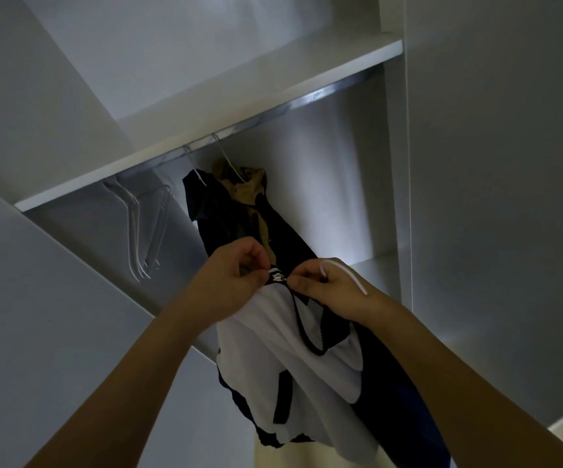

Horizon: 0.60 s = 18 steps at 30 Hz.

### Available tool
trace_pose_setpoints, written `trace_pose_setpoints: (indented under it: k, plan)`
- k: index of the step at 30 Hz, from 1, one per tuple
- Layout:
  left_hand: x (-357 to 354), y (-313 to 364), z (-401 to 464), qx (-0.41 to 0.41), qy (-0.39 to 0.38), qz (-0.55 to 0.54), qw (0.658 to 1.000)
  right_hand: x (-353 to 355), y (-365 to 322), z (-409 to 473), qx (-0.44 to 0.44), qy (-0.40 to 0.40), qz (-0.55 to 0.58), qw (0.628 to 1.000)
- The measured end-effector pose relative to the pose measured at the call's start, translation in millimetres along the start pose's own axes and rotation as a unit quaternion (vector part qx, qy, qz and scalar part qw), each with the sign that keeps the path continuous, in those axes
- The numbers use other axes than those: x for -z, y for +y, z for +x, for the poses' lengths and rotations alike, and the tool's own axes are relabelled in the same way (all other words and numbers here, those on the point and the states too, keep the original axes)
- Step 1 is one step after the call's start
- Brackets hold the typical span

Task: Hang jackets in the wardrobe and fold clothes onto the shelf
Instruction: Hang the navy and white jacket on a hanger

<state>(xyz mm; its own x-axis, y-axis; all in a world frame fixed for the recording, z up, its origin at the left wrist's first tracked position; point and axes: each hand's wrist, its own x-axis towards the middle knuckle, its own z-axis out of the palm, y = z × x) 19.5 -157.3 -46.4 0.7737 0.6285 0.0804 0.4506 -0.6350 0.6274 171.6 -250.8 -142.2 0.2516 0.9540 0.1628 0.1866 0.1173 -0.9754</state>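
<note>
White laminate wardrobe (475, 197): open, top shelf (239, 106) over a chrome hanging rail (307, 103).
Dark navy jacket with tan lining (239, 211): already hung at mid-rail.
White-and-navy jacket (283, 366): held at the collar below the rail, not yet hung.
Clear plastic hangers (145, 231): spare, at the rail's left end.
White plastic hanger (344, 275): hook juts over the right hand (334, 288), whose fingers curl round it and the collar.
Left hand (232, 275): pinching the collar.
Advice: seat both shoulders squarely, then hook beside the hung jacket.
</note>
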Motion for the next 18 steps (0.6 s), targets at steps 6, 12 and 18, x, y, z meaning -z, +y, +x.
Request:
trace_pose_setpoints:
  k: [6,12,18]
  plan:
    - [0,-1,4,-0.002,-0.013,-0.014,1.0,2,-2,2,-0.006,-0.028,0.034,0.999]
    - [-5,-3,7,0.026,0.011,0.024,0.999,6,-6,9,0.015,0.005,0.03,0.999]
    - [0,1,12,0.049,0.029,0.108,0.992,18,-22,28,0.055,0.001,-0.079,0.995]
